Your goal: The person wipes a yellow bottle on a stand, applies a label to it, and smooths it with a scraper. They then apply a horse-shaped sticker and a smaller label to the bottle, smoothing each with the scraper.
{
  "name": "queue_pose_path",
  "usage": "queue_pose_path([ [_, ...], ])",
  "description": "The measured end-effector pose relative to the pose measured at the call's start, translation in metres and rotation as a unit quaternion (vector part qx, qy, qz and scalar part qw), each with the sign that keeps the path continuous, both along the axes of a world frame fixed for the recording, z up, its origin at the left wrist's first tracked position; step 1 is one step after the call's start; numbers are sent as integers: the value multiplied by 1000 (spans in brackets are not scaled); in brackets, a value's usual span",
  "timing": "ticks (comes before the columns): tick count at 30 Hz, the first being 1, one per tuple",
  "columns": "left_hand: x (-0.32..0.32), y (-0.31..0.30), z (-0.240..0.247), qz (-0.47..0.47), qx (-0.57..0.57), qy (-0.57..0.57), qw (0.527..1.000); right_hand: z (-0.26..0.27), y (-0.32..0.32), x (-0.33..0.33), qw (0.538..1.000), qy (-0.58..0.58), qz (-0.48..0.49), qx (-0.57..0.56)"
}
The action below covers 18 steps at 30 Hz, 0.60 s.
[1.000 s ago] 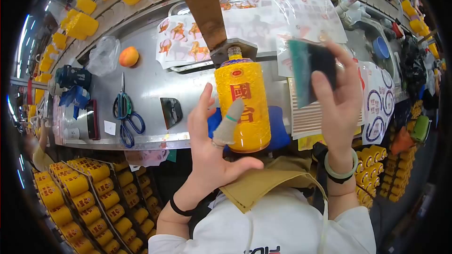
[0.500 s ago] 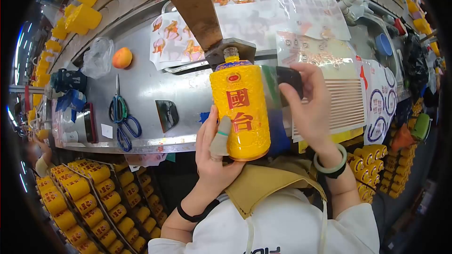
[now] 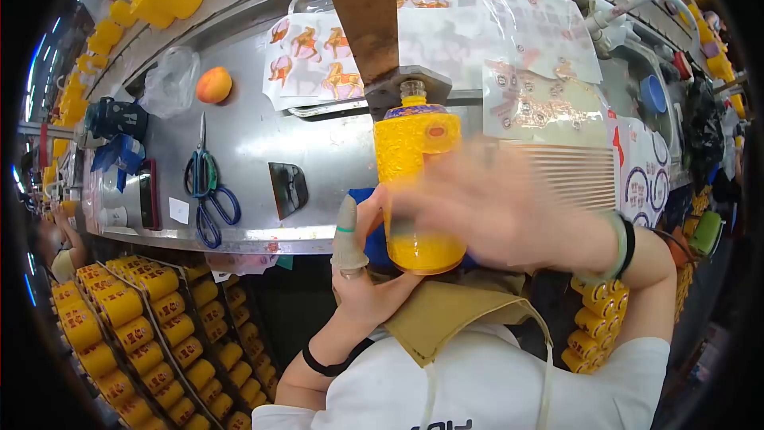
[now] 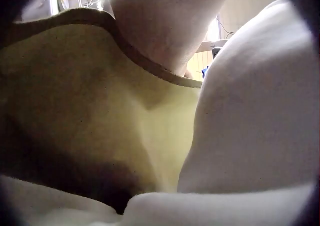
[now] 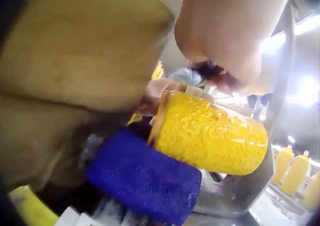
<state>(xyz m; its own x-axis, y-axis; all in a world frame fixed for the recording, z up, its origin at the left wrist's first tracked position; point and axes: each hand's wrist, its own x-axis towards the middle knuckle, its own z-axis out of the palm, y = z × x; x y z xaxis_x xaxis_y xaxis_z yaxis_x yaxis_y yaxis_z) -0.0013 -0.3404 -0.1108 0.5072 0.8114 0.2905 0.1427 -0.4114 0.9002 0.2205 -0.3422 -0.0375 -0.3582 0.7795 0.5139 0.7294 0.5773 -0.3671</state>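
Observation:
A yellow embossed bottle lies with its glass neck against a metal bracket and its base toward the person. My left hand holds it low on its left side, thumb at the base; a finger cot covers one finger. Blurred by motion, my right hand lies across the bottle's front, hiding its red lettering. A dark flat scraper shows just under its fingertips. In the right wrist view the bottle lies above a blue pad. Mostly apron fills the left wrist view.
Scissors, a peach and a plastic bag lie on the metal table's left. Decal sheets lie behind, with striped paper at right. A wooden beam reaches down to the bracket. Racked yellow bottles stand lower left.
My left hand has come to the bottle and taken hold of it. The bottle has turned, its red emblem shifting right. My right hand has swept left across its front with the scraper.

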Motion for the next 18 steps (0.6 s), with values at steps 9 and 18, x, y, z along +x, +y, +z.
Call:
queue_pose_path([
  [9,4,-2,-8,12,-11,-44,999,-16,-14,14,979,-56,107,164],
  [18,2,1,-8,9,14,-6,1000,-17,37,55,974,-34,-114,195],
])
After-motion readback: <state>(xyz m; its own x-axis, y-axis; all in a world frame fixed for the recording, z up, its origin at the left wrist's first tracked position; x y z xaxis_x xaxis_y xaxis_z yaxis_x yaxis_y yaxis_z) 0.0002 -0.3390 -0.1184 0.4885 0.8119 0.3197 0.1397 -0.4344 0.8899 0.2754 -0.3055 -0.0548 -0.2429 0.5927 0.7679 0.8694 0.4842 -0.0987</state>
